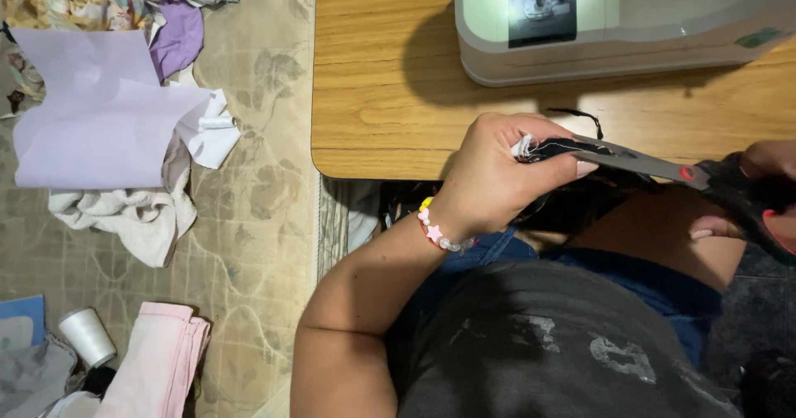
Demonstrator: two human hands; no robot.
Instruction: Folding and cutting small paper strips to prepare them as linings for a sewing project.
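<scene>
While the left hand (497, 173) pinches a frayed scrap of black fabric (554, 148) tightly, the right hand (767, 194) grips dark-handled scissors (663, 167), their grey blades touching the cloth. Just beyond lie the wooden table's (373, 94) rounded edge and a smooth white sewing machine (622, 28); crumpled cloths (124, 119) lie on the floor at left.

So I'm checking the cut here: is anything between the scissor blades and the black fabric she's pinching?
Nothing visible. The scissors in the right hand already meet the black fabric pinched in the left hand; only a loose thread lies nearby on the table.
</scene>
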